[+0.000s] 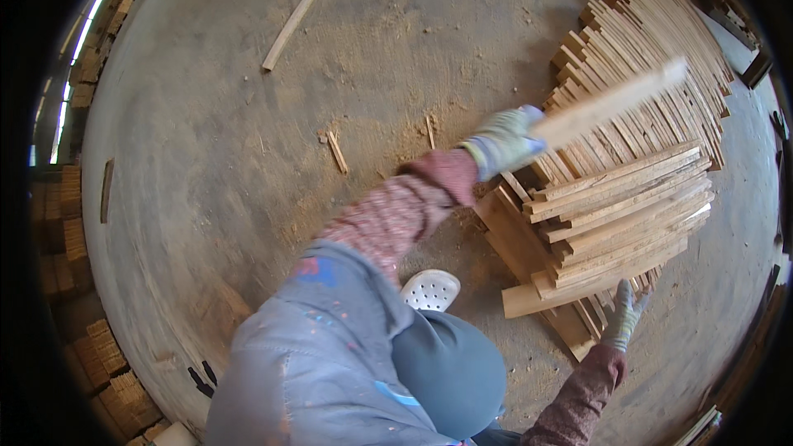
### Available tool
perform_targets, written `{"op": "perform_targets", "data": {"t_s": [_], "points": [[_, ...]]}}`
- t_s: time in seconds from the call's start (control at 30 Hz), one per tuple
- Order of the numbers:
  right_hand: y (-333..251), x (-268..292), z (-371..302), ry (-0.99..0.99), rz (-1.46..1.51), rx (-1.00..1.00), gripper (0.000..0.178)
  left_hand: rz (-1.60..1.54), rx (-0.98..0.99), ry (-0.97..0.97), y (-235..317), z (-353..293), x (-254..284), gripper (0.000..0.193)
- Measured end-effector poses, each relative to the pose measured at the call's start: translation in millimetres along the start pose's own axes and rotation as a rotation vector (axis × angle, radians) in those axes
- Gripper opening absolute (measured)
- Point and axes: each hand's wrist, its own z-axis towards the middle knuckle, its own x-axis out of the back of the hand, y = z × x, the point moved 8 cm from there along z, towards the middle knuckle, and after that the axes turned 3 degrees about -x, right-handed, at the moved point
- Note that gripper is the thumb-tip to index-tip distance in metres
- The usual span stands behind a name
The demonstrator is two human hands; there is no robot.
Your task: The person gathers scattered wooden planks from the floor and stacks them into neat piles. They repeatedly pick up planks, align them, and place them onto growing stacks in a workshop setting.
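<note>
My left hand (508, 142), in a striped knit glove, is closed round one end of a wooden plank (610, 106). The plank is blurred and slants up to the right above a long row of wooden strips (648, 45). My right hand (625, 320), gloved as well, has its fingers apart at the near right side of a stack of planks (632, 211). Whether its fingertips touch the stack I cannot tell. Beneath the stack lie a wide flat board (516, 231) and several strips, partly hidden by the planks above.
A long thin strip (304, 12) lies on the dusty concrete floor (198, 116) at the far left, with small wood scraps (337, 151) and sawdust nearer the middle. Stacked timber (107, 351) lines the left edge. My white clog (431, 290) and bent knee are close to the stack.
</note>
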Motion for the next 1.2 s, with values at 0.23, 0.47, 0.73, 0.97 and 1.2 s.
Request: {"op": "perform_targets", "data": {"t_s": [0.23,0.47,0.73,0.97,1.2], "points": [[-10.3,62.7,7.4,0.069,0.02,0.135,0.059,0.378,0.109,0.821,-143.3,-88.1,302.8,0.039],[-21.1,47.3,0.3,-0.147,-0.063,0.277,0.054,0.968,0.825,0.686,-221.8,-109.9,441.8,0.03],[-45.5,45.0,-8.2,-0.175,-0.057,0.285,0.05,1.192,0.554,0.297,-151.3,-210.7,366.7,0.027],[-51.2,47.4,26.1,-0.19,-0.06,0.365,0.052,0.069,0.428,0.584,-75.9,-371.9,209.3,0.056],[-53.4,61.2,29.9,-0.069,0.113,0.395,0.045,-0.029,0.123,0.378,11.9,-202.0,127.9,0.057]]}}
